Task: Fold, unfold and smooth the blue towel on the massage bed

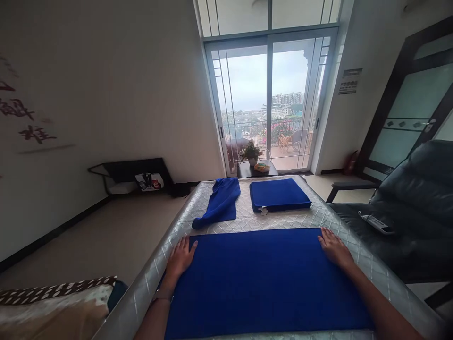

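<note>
A blue cloth lies spread flat in front of me, its far edge nearly straight. My left hand rests flat on its far left corner, fingers stretched forward and thumb apart. At the far right corner lies my right hand, also flat with the fingers extended. Neither hand grips anything. Beyond the spread cloth sits a neat stack of folded blue cloths with a white tag at its front edge. Left of that stack lies a crumpled blue cloth.
The cloths lie on a quilted silvery mattress. A small table with a potted plant stands behind it. To the right is a dark armchair with a white device on it. A cushion is at lower left.
</note>
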`<action>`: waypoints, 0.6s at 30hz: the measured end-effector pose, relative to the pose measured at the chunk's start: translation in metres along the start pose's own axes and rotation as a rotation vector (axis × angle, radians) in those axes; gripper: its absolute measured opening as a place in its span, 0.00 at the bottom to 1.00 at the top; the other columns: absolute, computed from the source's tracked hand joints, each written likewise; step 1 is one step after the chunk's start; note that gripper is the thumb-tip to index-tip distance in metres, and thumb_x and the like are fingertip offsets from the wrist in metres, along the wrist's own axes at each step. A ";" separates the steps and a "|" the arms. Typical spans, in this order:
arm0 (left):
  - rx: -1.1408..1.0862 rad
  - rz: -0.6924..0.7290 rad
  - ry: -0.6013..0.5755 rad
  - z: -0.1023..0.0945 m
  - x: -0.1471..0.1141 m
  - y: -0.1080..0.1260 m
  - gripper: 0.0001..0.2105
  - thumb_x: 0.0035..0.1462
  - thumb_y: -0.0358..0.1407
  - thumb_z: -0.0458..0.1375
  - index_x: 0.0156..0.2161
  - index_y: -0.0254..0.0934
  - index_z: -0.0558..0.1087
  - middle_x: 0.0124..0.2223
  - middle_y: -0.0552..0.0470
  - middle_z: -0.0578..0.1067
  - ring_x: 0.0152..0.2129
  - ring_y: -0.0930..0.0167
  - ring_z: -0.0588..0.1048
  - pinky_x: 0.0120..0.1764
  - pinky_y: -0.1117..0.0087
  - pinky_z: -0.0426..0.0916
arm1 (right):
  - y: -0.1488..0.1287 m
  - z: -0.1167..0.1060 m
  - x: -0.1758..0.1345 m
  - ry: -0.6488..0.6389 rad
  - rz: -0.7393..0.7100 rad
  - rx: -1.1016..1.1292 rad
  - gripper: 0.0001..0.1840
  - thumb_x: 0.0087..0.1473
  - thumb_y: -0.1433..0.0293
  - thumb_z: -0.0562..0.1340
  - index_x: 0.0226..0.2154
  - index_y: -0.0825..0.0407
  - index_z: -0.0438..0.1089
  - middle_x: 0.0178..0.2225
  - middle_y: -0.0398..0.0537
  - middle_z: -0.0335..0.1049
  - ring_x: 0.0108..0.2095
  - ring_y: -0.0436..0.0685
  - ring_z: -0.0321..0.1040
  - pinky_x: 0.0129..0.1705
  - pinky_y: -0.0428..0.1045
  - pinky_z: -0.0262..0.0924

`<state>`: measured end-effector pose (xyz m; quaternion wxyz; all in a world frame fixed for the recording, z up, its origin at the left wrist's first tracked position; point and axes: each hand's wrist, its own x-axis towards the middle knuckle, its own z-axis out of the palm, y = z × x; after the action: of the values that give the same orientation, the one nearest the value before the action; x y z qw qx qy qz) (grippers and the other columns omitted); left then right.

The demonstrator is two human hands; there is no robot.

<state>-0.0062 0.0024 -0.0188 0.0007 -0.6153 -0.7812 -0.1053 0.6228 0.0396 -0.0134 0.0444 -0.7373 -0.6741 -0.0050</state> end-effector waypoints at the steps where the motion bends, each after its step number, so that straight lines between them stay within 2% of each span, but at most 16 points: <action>1: -0.002 -0.028 0.014 0.003 0.002 -0.009 0.38 0.67 0.54 0.38 0.70 0.24 0.54 0.72 0.36 0.54 0.69 0.57 0.52 0.68 0.50 0.47 | 0.008 0.003 0.001 0.001 0.011 -0.001 0.35 0.67 0.63 0.41 0.70 0.62 0.49 0.72 0.57 0.45 0.71 0.60 0.42 0.71 0.58 0.39; 4: -0.011 -0.049 0.042 0.012 0.005 -0.020 0.39 0.66 0.54 0.39 0.70 0.24 0.54 0.72 0.36 0.54 0.70 0.57 0.52 0.68 0.50 0.48 | 0.014 0.009 0.003 0.004 0.018 -0.003 0.35 0.67 0.62 0.40 0.70 0.62 0.48 0.72 0.56 0.45 0.72 0.59 0.41 0.71 0.58 0.38; 10: -0.011 -0.044 0.030 0.010 0.004 -0.012 0.38 0.65 0.53 0.39 0.69 0.23 0.54 0.72 0.35 0.54 0.69 0.56 0.53 0.68 0.49 0.49 | 0.010 0.007 0.007 0.021 0.030 0.039 0.34 0.68 0.61 0.40 0.70 0.59 0.52 0.72 0.54 0.48 0.71 0.58 0.45 0.70 0.56 0.41; 15: 0.031 -0.059 -0.021 -0.001 0.004 -0.013 0.39 0.65 0.54 0.37 0.69 0.24 0.55 0.72 0.35 0.54 0.69 0.56 0.53 0.67 0.49 0.51 | 0.007 -0.015 0.006 -0.006 0.055 0.082 0.32 0.68 0.63 0.42 0.68 0.57 0.57 0.70 0.53 0.54 0.69 0.59 0.51 0.68 0.54 0.47; 18: 0.089 -0.029 -0.032 -0.011 0.008 -0.004 0.41 0.65 0.54 0.34 0.67 0.18 0.58 0.69 0.27 0.60 0.67 0.50 0.58 0.64 0.43 0.55 | 0.000 -0.034 0.004 -0.028 0.076 0.102 0.30 0.67 0.66 0.44 0.66 0.57 0.60 0.68 0.55 0.57 0.66 0.59 0.56 0.65 0.53 0.52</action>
<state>-0.0132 0.0079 -0.0077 0.0139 -0.6049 -0.7938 -0.0608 0.6247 0.0416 0.0205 0.0727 -0.7592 -0.6455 0.0412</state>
